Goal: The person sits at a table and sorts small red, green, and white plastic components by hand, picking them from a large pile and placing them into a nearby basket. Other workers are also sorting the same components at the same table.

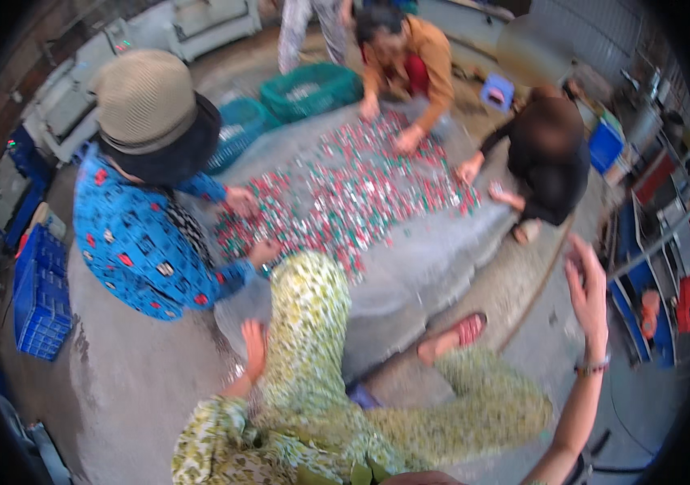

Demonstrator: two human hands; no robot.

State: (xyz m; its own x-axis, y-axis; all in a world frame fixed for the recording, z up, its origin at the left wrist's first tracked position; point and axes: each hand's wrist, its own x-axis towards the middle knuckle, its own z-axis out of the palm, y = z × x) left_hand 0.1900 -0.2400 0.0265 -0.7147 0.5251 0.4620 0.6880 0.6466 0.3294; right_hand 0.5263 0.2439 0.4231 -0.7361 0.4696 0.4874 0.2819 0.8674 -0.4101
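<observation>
2 bare hands: left hand (253, 349) at lower centre, beside the patterned knee (309, 299); right hand (588, 283) raised at right of frame.
Fingers: right, loosely apart and empty; left, blurred, grip cannot be told.
Small red, green and silver pieces (361, 190): centre, on the pale sheet (418, 267), beyond both hands' fingertips.
Writing: printed characters on the blue shirt (131, 234); pieces too small to read.

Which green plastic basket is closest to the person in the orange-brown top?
The right-hand green plastic basket; the left-hand green plastic basket sits nearer the person in the blue patterned shirt.
</observation>
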